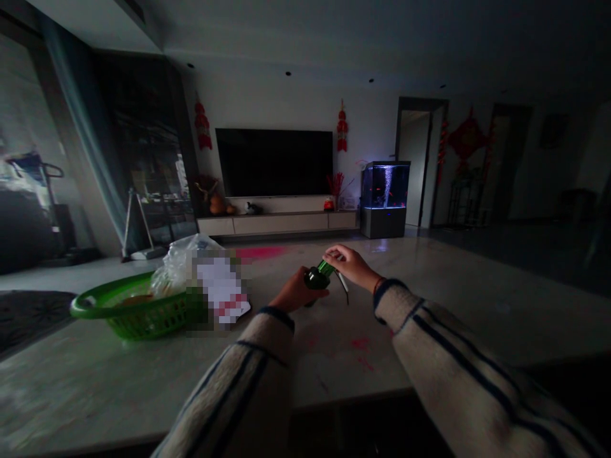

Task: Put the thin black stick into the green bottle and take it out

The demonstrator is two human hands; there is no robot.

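Note:
My left hand (293, 291) is closed around the dark body of a green glass bottle (317, 277), which lies tilted with its neck pointing up and to the right. My right hand (351, 266) grips the top of the neck from above. A thin white strip or tool (343, 282) hangs below my right hand, and I cannot tell what it is. The bottle's mouth is hidden by my right fingers.
On the stone counter (334, 362) to the left stand a green plastic basket (138, 315), a clear plastic bag (179, 268) and a pixelated white item (222, 286). Red smears mark the counter. Beyond it are a television (273, 162) and a lit aquarium (385, 186).

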